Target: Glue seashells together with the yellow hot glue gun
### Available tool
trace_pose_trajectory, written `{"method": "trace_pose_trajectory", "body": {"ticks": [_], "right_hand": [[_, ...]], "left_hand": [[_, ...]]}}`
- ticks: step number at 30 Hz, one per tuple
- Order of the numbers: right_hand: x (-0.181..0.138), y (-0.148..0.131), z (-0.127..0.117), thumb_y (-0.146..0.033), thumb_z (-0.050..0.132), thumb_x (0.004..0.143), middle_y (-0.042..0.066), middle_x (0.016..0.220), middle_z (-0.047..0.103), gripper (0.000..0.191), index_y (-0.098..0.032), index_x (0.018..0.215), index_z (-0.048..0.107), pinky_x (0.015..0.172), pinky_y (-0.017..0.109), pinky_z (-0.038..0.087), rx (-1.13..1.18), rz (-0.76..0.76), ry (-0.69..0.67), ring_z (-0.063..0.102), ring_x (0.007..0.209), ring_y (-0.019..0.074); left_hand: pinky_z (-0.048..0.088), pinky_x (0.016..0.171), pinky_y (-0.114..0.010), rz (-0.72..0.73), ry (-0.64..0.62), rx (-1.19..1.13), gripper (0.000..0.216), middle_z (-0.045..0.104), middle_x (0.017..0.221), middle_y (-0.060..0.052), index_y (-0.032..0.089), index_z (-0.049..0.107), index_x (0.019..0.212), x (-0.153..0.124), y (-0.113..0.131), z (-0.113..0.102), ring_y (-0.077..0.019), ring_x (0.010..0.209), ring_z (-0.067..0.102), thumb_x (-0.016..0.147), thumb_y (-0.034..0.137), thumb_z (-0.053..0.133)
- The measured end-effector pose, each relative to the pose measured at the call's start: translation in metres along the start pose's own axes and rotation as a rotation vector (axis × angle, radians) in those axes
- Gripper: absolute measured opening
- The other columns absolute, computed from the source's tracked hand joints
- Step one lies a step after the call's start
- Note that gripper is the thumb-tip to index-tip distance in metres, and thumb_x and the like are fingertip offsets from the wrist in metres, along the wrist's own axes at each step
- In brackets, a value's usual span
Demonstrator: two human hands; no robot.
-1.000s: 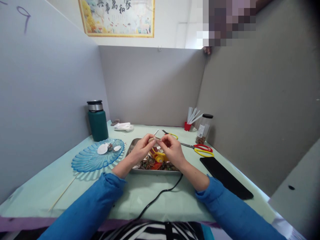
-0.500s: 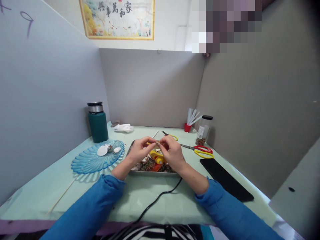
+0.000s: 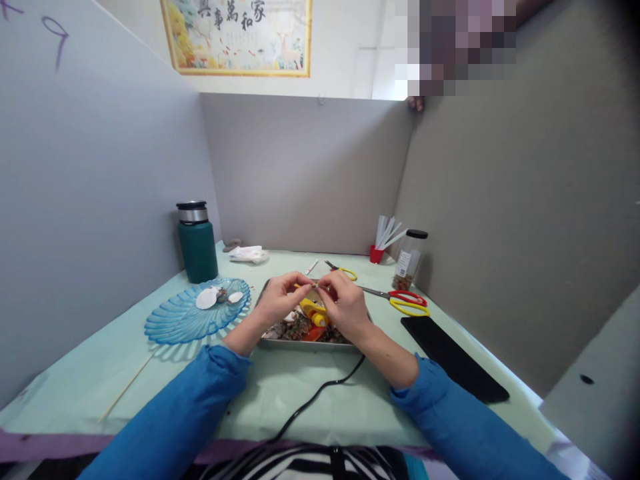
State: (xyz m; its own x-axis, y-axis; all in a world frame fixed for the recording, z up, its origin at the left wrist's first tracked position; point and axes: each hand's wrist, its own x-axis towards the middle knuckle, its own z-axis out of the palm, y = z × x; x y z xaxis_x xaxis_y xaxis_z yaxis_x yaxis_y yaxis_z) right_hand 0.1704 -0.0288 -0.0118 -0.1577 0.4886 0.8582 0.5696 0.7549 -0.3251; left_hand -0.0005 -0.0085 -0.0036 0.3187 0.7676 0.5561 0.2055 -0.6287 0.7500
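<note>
Over a metal tray, my left hand and my right hand meet at the fingertips. Between them they pinch a tiny, pale piece, too small to name. Beneath the hands, the tray holds a yellow glue gun, an orange-red piece and a jumble of shells and bits. A black cord runs from the tray's front toward my lap. Left of the tray, a blue scalloped plate carries white shells and a small dark cluster.
A green bottle stands at the back left. On the right are red-and-yellow scissors, a black flat slab, a jar and a red cup of white sticks. A thin wooden stick lies front left. Partitions surround the table.
The view has shifted slightly. My hands keep almost the same pose, fingertips together over the tray. Another person's hand at the top right partition edge shows a little more.
</note>
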Motion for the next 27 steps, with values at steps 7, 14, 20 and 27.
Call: {"method": "trace_pose_trajectory", "body": {"ticks": [7,14,20,27], "right_hand": [[0.0019,0.0028,0.0039,-0.023,0.054,0.084,0.001,0.071,0.055,0.007,-0.019,0.078,0.053,0.058,0.025,0.041,0.174,0.175,0.038,0.05,0.062,0.0134],[0.0026,-0.0024,0.0006,-0.029,0.056,0.085,0.001,0.073,0.056,0.012,-0.018,0.082,0.055,0.058,0.023,0.042,0.25,0.211,-0.025,0.051,0.063,0.0122],[0.0033,-0.003,-0.0022,-0.03,0.048,0.089,0.003,0.078,0.059,0.017,-0.018,0.083,0.057,0.06,0.024,0.042,0.241,0.215,-0.03,0.053,0.067,0.0135],[0.0027,-0.0032,-0.0002,-0.029,0.052,0.086,0.002,0.07,0.059,0.016,-0.017,0.08,0.06,0.057,0.024,0.04,0.222,0.204,-0.082,0.051,0.061,0.0128]], "left_hand": [[0.048,0.069,-0.024,-0.016,-0.015,-0.156,0.03,0.066,0.088,-0.005,0.014,0.061,0.097,0.0019,0.0009,0.0033,-0.0153,0.079,0.06,0.078,0.037,0.063],[0.047,0.062,-0.022,-0.036,0.061,-0.134,0.029,0.064,0.079,-0.004,0.013,0.064,0.09,0.0042,-0.0035,0.005,-0.013,0.069,0.058,0.077,0.039,0.062],[0.045,0.059,-0.021,0.025,0.031,0.039,0.028,0.065,0.079,-0.003,0.015,0.065,0.095,0.0021,-0.009,0.0037,-0.0123,0.066,0.057,0.082,0.038,0.056],[0.046,0.055,-0.02,0.035,0.014,0.068,0.027,0.062,0.074,-0.001,0.016,0.062,0.094,0.0003,-0.0049,0.0036,-0.0122,0.065,0.057,0.084,0.038,0.052]]}}
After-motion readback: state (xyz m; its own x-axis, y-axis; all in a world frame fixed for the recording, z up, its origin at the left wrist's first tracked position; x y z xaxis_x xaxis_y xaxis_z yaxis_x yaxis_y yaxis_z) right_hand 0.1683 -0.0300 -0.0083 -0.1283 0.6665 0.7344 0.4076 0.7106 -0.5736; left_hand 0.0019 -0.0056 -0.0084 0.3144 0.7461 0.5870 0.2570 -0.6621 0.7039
